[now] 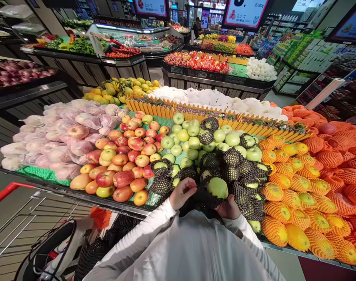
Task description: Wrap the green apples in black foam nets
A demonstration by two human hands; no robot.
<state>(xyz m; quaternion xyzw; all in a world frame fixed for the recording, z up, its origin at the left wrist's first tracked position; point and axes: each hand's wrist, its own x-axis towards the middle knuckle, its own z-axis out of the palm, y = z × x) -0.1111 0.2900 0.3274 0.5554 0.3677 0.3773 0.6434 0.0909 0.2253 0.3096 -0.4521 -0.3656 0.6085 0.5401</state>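
Observation:
A green apple (218,188), partly covered by a black foam net (206,193), is held close to my body by my right hand (229,207). That hand's fingers curl round the apple's lower right side and are partly hidden. Just left of the net, my left hand (183,192) has its fingers curled and pressed together. Whether they pinch the net's edge is too small to tell. Several green apples in black nets (248,183) lie to the right, and bare green apples (193,142) lie beyond my hands.
Red apples (123,178) and bagged pale fruit (53,148) are on the left. Orange-netted yellow fruit (283,191) is on the right. A yellow picket divider (195,114) runs behind the apples. A shopping cart (22,222) with a bag stands at lower left.

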